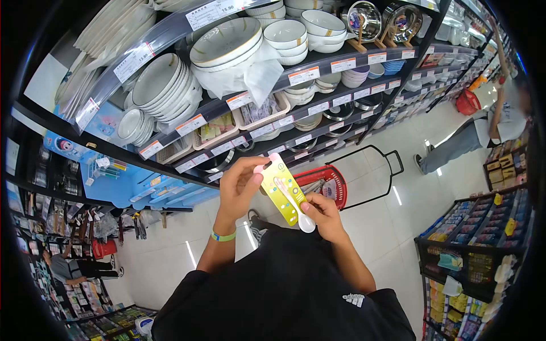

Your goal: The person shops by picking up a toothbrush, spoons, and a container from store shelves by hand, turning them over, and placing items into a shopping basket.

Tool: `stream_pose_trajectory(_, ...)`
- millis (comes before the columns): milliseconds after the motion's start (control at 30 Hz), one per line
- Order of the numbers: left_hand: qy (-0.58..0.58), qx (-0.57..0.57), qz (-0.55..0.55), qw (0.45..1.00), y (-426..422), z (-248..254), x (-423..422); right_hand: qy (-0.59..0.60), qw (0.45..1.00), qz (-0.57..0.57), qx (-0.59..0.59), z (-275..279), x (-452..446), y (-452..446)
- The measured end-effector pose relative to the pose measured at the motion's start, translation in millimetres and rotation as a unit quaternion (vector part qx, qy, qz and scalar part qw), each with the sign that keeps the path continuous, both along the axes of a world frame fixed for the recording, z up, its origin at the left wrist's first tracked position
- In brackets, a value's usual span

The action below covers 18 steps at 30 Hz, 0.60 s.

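Observation:
A spoon (306, 223) with a white bowl is mounted on a yellow-green packaging card (275, 198) with a pink top. Both my hands hold this card in front of my chest. My left hand (238, 184) pinches its upper left edge between thumb and fingers. Lower down, my right hand (322, 212) grips the right side, its thumb beside the spoon's bowl. Just beyond the card, a red shopping basket (340, 184) with a black handle stands on the floor, with some items in it.
Shelves ahead carry stacked white bowls (226, 42), plates (162, 88) and price tags. A display of packaged goods (475, 233) stands on the right. One person (478, 133) is in the aisle at the right, another (71, 267) at the far left.

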<state>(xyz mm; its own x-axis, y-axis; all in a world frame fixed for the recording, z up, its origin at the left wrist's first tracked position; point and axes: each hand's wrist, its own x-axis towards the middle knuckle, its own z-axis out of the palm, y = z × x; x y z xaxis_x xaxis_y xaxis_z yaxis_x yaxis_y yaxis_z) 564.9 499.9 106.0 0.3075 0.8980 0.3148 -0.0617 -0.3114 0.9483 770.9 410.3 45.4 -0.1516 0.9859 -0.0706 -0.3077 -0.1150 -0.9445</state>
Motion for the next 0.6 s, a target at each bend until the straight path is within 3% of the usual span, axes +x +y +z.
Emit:
stream_pose_trajectory(233, -0.044, -0.02, -0.097, 0.994, 17.9, 21.3, -44.3, 0.0, 1.0, -0.001, 0.025, -1.6, -40.1, 18.8)
stream_pose_trajectory(367, -0.03, -0.049, -0.083, 0.995, 26.5, 20.4, -63.7, -0.034, 0.998, 0.0, 0.047, 3.5, -59.4, 25.5)
stream_pose_trajectory(533, -0.002, 0.138, -0.056, 0.989, 45.8, 22.0, -71.5, -0.045, 0.997, 0.055, 0.024, 7.3, -71.9, 27.3)
stream_pose_trajectory(600, -0.005, 0.134, -0.046, 0.99, 45.4, 23.5, -69.8, -0.033, 0.998, 0.055, 0.02, 11.8, -76.3, 26.5)
